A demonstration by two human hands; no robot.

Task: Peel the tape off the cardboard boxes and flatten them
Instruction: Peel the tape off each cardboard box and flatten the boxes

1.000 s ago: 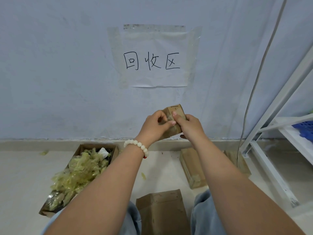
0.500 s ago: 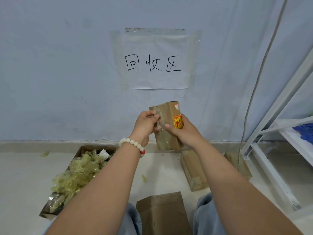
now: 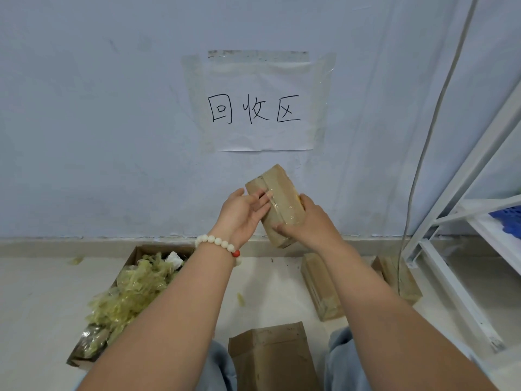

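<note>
Head view. Pale floor (image 3: pixel 36 292) under a blue-grey wall (image 3: pixel 84 136). Taped to the wall, a paper sign (image 3: pixel 262 136) bearing three handwritten characters. At right, a white shelf frame (image 3: pixel 456 193) carrying a blue tray (image 3: pixel 507 218), both cut off by the picture edge. Grey cable (image 3: pixel 431 131) hanging in front of the wall.

On the floor at left, an open carton (image 3: pixel 135 251) heaped with yellowish tape scraps (image 3: pixel 132 292). At right near the skirting, a closed floor box (image 3: pixel 321 286) and a second floor box (image 3: pixel 397 280), apart from each other. Between the knees, flattened cardboard (image 3: pixel 270 356), lower part out of frame.

Held up below the sign and tilted: small cardboard box (image 3: pixel 279 198), clear tape along its seam. Right hand (image 3: pixel 307 221) gripping its lower right side, thumb across the front, remaining fingers hidden behind. Left hand (image 3: pixel 242 215) laid against the taped face, fingers nearly straight. Any tape edge under those fingertips not discernible. Bead bracelet (image 3: pixel 220 244) on the left wrist.
</note>
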